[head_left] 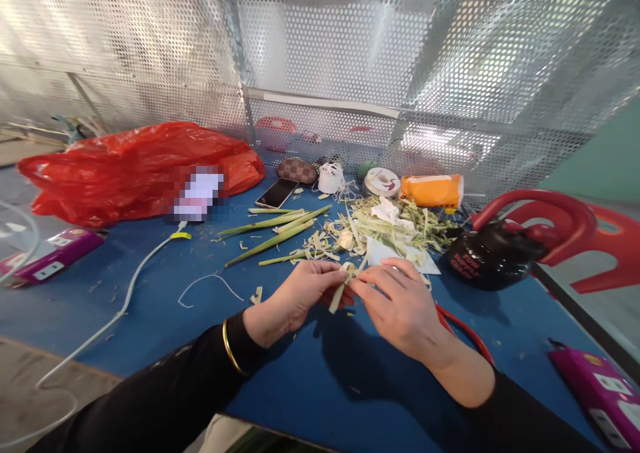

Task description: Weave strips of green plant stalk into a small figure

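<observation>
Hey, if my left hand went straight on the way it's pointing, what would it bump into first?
Beyond the pale strip it holds, your left hand would likely meet your right hand first, though depth is unclear here.

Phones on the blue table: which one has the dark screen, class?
The phone beside the brown checkered case; the other phone, by the red plastic bag, has a bright screen.

black bottle (487,260) | pink lettering (465,266) | middle line apparently "SUPPLY" | rest unclear
</observation>
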The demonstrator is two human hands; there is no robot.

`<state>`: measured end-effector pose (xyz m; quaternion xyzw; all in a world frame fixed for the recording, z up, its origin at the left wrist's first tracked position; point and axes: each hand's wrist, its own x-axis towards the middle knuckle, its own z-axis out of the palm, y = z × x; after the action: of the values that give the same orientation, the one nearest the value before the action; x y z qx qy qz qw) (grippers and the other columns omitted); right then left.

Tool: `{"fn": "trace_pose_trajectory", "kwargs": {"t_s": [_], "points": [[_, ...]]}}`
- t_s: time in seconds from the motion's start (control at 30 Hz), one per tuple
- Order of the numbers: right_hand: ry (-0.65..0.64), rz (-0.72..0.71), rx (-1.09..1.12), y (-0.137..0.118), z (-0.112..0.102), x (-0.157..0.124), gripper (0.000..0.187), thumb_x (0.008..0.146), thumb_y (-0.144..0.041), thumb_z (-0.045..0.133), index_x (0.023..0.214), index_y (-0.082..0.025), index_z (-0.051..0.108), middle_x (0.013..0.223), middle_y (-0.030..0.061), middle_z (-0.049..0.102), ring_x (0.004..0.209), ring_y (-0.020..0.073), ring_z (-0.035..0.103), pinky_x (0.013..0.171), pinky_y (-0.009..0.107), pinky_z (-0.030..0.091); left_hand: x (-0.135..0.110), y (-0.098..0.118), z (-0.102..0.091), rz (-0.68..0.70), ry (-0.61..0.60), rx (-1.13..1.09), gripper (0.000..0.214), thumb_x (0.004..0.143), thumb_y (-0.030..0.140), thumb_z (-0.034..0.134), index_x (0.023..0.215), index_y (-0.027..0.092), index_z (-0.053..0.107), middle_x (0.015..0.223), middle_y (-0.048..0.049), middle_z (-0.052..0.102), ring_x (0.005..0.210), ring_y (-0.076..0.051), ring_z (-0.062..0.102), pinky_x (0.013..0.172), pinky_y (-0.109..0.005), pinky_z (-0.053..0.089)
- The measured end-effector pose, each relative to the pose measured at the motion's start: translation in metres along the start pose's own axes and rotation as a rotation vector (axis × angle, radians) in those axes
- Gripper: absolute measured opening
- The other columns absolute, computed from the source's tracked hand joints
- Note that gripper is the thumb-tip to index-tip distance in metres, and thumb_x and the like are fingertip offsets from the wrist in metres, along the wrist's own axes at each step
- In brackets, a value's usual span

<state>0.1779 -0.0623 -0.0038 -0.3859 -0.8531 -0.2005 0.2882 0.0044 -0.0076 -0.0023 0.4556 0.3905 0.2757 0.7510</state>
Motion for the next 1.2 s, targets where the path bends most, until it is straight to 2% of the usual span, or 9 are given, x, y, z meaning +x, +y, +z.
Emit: {"fn": "trace_pose_trajectory", "kwargs": {"t_s": [0.13, 0.23, 0.3, 0.47, 0.6, 0.7, 0.8, 1.0, 1.2], "points": [[-0.043, -0.099, 0.001, -0.009, 0.000, 0.001, 0.022, 0.090, -0.013, 0.052, 0.108, -0.013, 0.064, 0.101, 0.0090, 0.069, 0.099, 0.0201, 0.060, 0.097, 0.042, 0.038, 0.002, -0.005, 0.000, 0.032, 0.015, -0.061, 0.023, 0.067, 0.033, 0.074, 0.066, 0.013, 0.062, 0.055, 0.0030, 0.057, 0.047, -0.006, 0.051, 0.050, -0.019, 0.042], [-0.066, -0.188, -0.070, -0.013, 0.003, 0.001, 0.020, 0.091, -0.011, 0.049, 0.100, -0.015, 0.067, 0.099, 0.0074, 0.070, 0.099, 0.0206, 0.060, 0.099, 0.041, 0.038, 0.004, -0.008, 0.001, 0.018, 0.028, -0.055, 0.022, 0.067, 0.031, 0.074, 0.070, 0.012, 0.064, 0.059, 0.0018, 0.059, 0.051, -0.006, 0.052, 0.053, -0.019, 0.042], [-0.037, -0.156, -0.052, -0.013, 0.005, 0.001, 0.018, 0.091, -0.010, 0.050, 0.093, -0.016, 0.067, 0.093, 0.0062, 0.070, 0.093, 0.0192, 0.061, 0.097, 0.040, 0.039, 0.004, -0.009, 0.001, 0.015, 0.033, -0.049, 0.022, 0.067, 0.032, 0.075, 0.072, 0.012, 0.064, 0.059, 0.0020, 0.058, 0.051, -0.006, 0.052, 0.053, -0.019, 0.043], [0.074, 0.105, 0.192, -0.013, 0.005, 0.001, 0.011, 0.087, -0.012, 0.057, 0.087, -0.019, 0.065, 0.084, 0.0043, 0.067, 0.084, 0.0176, 0.061, 0.086, 0.038, 0.045, 0.001, -0.003, 0.004, 0.020, 0.047, -0.030, 0.021, 0.065, 0.028, 0.077, 0.074, 0.013, 0.066, 0.059, 0.0014, 0.062, 0.048, -0.007, 0.055, 0.054, -0.020, 0.046], [0.133, 0.487, 0.443, -0.013, 0.006, 0.001, 0.009, 0.087, -0.016, 0.056, 0.080, -0.020, 0.060, 0.081, 0.0037, 0.062, 0.080, 0.0177, 0.058, 0.075, 0.033, 0.046, -0.002, 0.003, 0.007, -0.025, 0.040, 0.027, 0.013, 0.069, 0.023, 0.072, 0.077, 0.013, 0.069, 0.061, -0.0031, 0.068, 0.055, -0.012, 0.064, 0.055, -0.020, 0.048], [0.093, 0.776, 0.607, -0.011, 0.008, 0.001, 0.014, 0.086, -0.024, 0.057, 0.073, -0.020, 0.056, 0.074, 0.0010, 0.058, 0.071, 0.0162, 0.055, 0.065, 0.029, 0.044, -0.004, 0.004, 0.006, -0.043, 0.020, 0.060, 0.012, 0.071, 0.021, 0.069, 0.079, 0.013, 0.071, 0.062, -0.0048, 0.070, 0.057, -0.012, 0.066, 0.055, -0.019, 0.047], [0.011, 0.965, 0.751, -0.010, 0.009, 0.002, 0.019, 0.084, -0.032, 0.058, 0.069, -0.020, 0.055, 0.065, -0.0014, 0.055, 0.062, 0.0147, 0.052, 0.058, 0.027, 0.042, -0.004, 0.004, 0.005, -0.058, 0.006, 0.057, 0.014, 0.072, 0.023, 0.070, 0.079, 0.012, 0.072, 0.064, -0.0056, 0.071, 0.056, -0.012, 0.065, 0.054, -0.019, 0.047], [0.013, 1.078, 0.941, -0.010, 0.011, 0.005, 0.021, 0.083, -0.035, 0.057, 0.068, -0.021, 0.052, 0.058, -0.0039, 0.052, 0.054, 0.0132, 0.051, 0.053, 0.025, 0.042, -0.003, 0.002, 0.002, -0.040, -0.092, 0.049, 0.029, 0.070, 0.034, 0.075, 0.090, 0.013, 0.073, 0.084, -0.0095, 0.075, 0.062, -0.012, 0.068, 0.059, -0.020, 0.049], [-0.021, 1.100, 0.901, -0.012, 0.013, 0.006, 0.021, 0.081, -0.036, 0.057, 0.067, -0.022, 0.052, 0.057, -0.0031, 0.054, 0.053, 0.0146, 0.054, 0.054, 0.027, 0.045, -0.002, 0.000, 0.005, -0.017, 0.013, 0.124, 0.025, 0.069, 0.029, 0.076, 0.089, 0.015, 0.073, 0.072, -0.0041, 0.072, 0.060, -0.011, 0.066, 0.056, -0.019, 0.047]]}}
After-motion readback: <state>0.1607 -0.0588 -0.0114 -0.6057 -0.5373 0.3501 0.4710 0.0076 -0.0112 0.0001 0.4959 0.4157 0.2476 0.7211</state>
